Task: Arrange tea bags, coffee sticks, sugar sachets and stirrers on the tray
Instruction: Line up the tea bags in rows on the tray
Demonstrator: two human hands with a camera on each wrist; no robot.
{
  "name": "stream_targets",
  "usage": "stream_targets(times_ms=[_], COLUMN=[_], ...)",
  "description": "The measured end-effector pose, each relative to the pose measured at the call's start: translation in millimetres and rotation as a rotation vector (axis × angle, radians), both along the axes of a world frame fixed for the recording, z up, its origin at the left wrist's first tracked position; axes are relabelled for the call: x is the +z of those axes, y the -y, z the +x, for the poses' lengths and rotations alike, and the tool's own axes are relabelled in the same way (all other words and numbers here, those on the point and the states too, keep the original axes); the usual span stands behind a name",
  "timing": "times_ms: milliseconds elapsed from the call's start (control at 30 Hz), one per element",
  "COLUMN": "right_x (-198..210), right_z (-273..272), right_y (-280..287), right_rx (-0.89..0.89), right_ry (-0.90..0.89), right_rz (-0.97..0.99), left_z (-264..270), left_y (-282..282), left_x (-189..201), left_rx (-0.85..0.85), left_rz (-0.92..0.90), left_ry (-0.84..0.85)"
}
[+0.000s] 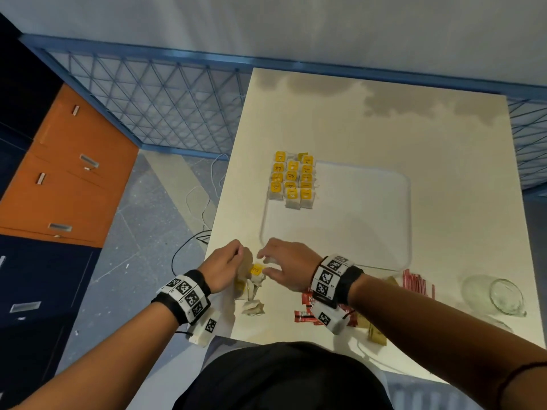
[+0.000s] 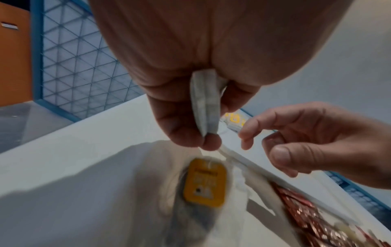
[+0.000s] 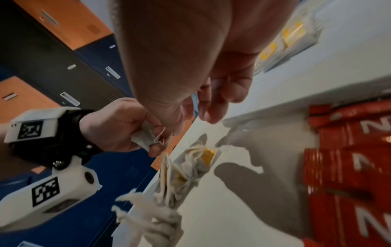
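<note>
My left hand (image 1: pixel 240 257) hovers at the table's front left corner and pinches a white tea bag (image 2: pixel 204 103) between thumb and fingers. My right hand (image 1: pixel 273 263) is just beside it with loosely curled fingers and nothing visible in them. Below both hands lies a heap of loose tea bags (image 1: pixel 251 291), one showing its yellow tag (image 2: pixel 204 182). The clear tray (image 1: pixel 410 217) sits in the table's middle. Several yellow-tagged tea bags (image 1: pixel 291 179) lie in rows at its far left corner. Red coffee sticks (image 1: pixel 305 310) lie under my right wrist.
Thin pink sachets (image 1: pixel 417 284) and brown sachets (image 1: pixel 376 332) lie along the front edge. A glass jar (image 1: pixel 500 294) lies on its side at the front right. The table's left edge (image 1: pixel 220 202) is close to my left hand. Cables run on the floor.
</note>
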State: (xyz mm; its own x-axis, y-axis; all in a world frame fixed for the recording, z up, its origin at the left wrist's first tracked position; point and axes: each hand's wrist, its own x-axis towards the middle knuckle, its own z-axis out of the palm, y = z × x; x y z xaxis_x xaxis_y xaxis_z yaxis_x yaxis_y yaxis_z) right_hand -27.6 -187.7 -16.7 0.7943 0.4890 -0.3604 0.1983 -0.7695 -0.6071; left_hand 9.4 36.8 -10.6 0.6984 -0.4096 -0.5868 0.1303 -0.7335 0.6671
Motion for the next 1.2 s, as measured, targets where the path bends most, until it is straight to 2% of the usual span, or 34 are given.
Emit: stream_targets(times_ms=[167,333,533,600,667,967,1200], right_x=[-12,-18,-25,-26,-27,-31,-28], right_z=[-14,-13,-14,-15,-18,-27,-25], right_y=[-13,-25,-33,-35,-34,-23,-17], right_rx=[0.07,0.114,0.123,0.114,0.107,0.015,-0.218], right_ry=[-0.039,-0.081,-0.082,-0.047,-0.032,-0.046,-0.131], right_rz=[-0.015,-0.055,-0.11,-0.129,-0.131,-0.139,0.024], left_z=[-23,-42,-64,-67,-68,-60,-40], left_y=[-8,-15,-10,-8,-6,9,17], left_x=[1,3,-10,-18,-25,-40,-38], left_rx=[-0.085,-0.217,-0.278,-0.243,-0.197,-0.217,-0.045], left_rz=[0.046,0.212,0.351,0.376,0.373,0.3,0.147], left_ry=[0.029,0.062,0.117,0.151,0.184,0.221,0.122])
